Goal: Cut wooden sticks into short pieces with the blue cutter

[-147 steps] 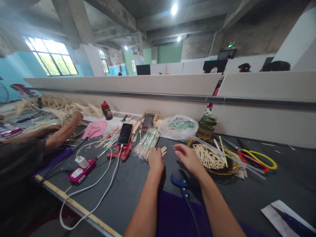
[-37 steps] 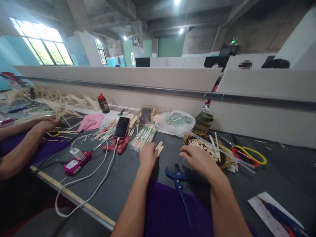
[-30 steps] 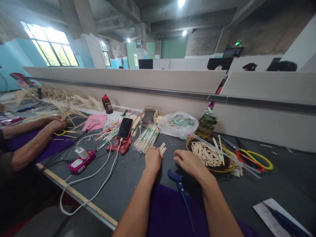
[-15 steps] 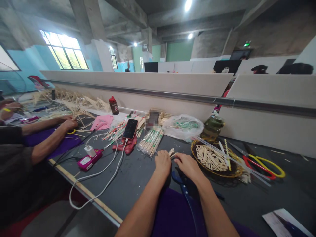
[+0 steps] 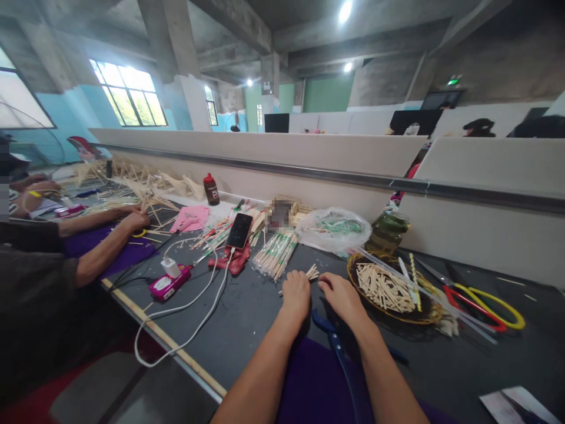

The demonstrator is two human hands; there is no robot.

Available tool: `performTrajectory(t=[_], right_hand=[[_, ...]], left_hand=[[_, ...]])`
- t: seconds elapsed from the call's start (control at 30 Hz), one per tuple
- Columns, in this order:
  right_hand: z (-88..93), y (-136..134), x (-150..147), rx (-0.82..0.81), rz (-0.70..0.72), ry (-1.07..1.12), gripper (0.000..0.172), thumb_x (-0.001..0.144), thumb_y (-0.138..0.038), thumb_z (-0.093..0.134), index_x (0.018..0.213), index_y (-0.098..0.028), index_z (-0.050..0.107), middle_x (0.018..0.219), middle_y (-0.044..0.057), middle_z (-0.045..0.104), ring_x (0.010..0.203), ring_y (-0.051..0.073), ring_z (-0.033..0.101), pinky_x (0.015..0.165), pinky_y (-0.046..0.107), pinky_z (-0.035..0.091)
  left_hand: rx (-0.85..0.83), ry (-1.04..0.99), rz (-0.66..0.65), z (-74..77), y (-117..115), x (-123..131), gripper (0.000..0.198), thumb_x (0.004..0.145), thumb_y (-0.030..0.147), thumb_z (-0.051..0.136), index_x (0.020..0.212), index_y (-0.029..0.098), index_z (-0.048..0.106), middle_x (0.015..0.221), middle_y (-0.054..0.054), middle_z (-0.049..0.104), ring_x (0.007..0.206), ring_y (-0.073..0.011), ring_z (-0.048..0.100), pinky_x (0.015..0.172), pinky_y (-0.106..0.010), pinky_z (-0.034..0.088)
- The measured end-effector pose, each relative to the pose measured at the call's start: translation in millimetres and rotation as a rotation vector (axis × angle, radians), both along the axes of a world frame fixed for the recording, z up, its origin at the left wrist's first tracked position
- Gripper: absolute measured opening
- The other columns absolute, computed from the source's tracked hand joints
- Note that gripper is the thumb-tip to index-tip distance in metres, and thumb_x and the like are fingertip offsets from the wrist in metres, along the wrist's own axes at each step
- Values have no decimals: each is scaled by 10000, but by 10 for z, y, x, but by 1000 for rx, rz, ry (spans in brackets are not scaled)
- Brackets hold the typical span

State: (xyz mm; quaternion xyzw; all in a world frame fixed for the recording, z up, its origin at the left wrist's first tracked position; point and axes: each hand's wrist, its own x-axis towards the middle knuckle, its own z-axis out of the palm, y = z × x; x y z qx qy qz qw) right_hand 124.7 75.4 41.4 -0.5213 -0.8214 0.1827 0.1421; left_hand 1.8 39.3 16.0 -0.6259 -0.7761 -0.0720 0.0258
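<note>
My left hand (image 5: 295, 292) is closed around a small bunch of short wooden sticks (image 5: 312, 272); their pale ends poke out beyond its fingers. To its right, my right hand (image 5: 339, 292) is curled with thumb and fingers together, a little apart from the bunch. What it pinches, if anything, is hidden. Under my wrists lies a blue-handled tool (image 5: 339, 353), partly over the purple cloth (image 5: 304, 383). Beside my right hand stands a wicker basket (image 5: 353, 277) of short cut sticks (image 5: 384, 288). Wrapped bundles of longer sticks (image 5: 276, 254) lie beyond my left hand.
Scissors (image 5: 485, 306) with red and yellow handles lie right of the basket. A phone (image 5: 239, 231) on a white cable, a magenta power strip (image 5: 170, 282), a plastic bag (image 5: 333, 228) and a glass jar (image 5: 388, 231) are around. A co-worker's hands (image 5: 135, 222) work at left.
My right hand has drawn slightly away from the left, and the stick that showed at its fingertips is no longer visible there. The whole view has shifted a little to the left.
</note>
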Motion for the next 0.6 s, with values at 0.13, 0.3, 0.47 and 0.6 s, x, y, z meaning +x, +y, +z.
performTrajectory(t=[0.13,0.3,0.47,0.6], right_hand=[[-34,8,-6,-1,-3,6,244,884,-264,459,1012,-209,659,1019,67,702,1026,198,616,869,270,412],[-39,14,0,-19,-6,39,244,874,-257,460,999,-211,664,1020,66,703,1013,209,622,883,294,421],[-78,63,-9,-69,-68,303,337,865,-349,472,1081,-147,633,1109,145,670,1050,262,610,925,379,432],[-13,21,-92,-266,20,845,499,819,-454,539,1226,-166,537,1245,133,605,1128,233,575,966,374,431]], left_hand=[[33,4,9,-33,2,19,220,907,95,341,973,113,550,938,-137,553,915,-256,552,734,-350,462],[60,-91,28,-50,13,-14,202,903,86,346,957,120,538,932,-126,561,912,-241,547,757,-337,443],[205,-414,-66,2,9,-128,164,881,82,395,959,163,514,979,-89,561,942,-198,526,824,-309,427],[377,-797,-352,49,32,-99,176,914,157,377,1017,180,518,1023,-76,564,964,-168,523,872,-291,432]])
